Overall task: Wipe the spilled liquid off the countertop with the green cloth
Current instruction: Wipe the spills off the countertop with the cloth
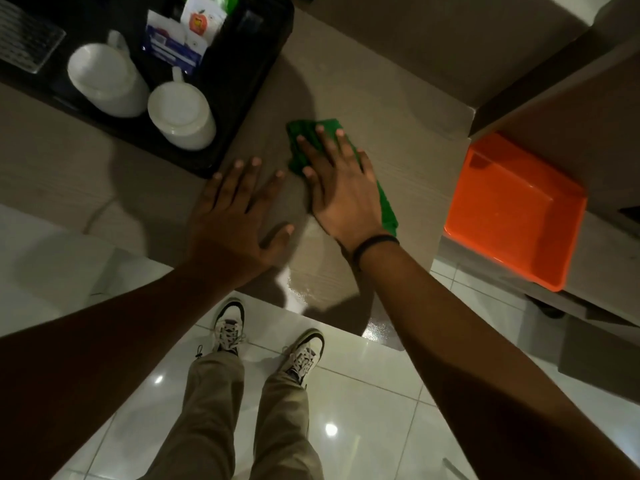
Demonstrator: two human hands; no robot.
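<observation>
Green cloth (pixel 384 202) soft, matt; countertop (pixel 398 109) matt woodgrain, wet-glossy patch (pixel 304 289); orange bin (pixel 512 216) glossy plastic.

Head view, steeply down, near countertop (pixel 398 109)

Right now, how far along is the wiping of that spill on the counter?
Midway, it seems. The right hand presses the green cloth flat on the countertop; the left hand rests flat beside it, holding nothing. Left to do: a glossy wet patch shines near the counter's front edge, closer to the person than the cloth. I can't tell whether the area under the cloth is dry.
</observation>
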